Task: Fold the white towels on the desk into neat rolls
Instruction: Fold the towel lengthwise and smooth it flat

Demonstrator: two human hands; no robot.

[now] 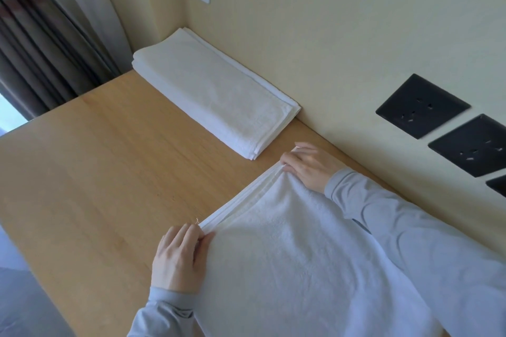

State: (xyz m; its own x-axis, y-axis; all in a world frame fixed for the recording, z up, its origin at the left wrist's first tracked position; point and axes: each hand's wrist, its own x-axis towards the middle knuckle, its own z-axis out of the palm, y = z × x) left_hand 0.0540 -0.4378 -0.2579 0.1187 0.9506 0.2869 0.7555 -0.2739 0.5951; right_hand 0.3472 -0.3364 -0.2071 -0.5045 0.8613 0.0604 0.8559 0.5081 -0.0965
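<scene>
Towel [301,254], white nubby terry, lies spread on the wooden counter [109,172], its hemmed edge pinched by left grip [178,257] and right grip [306,167]. Folded towels [213,90] lie flat against the wall [328,35] beyond.

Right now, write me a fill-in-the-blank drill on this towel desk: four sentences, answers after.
1. The spread towel is pinched along its far edge by ____ hands, the left hand and the right hand.
2. The folded pile lies on the desk alongside the ____.
3. The sockets at the right are ____ in colour.
4. Neither the spread towel nor the folded pile is yet a ____.

Missing words: two; wall; black; roll.
</scene>
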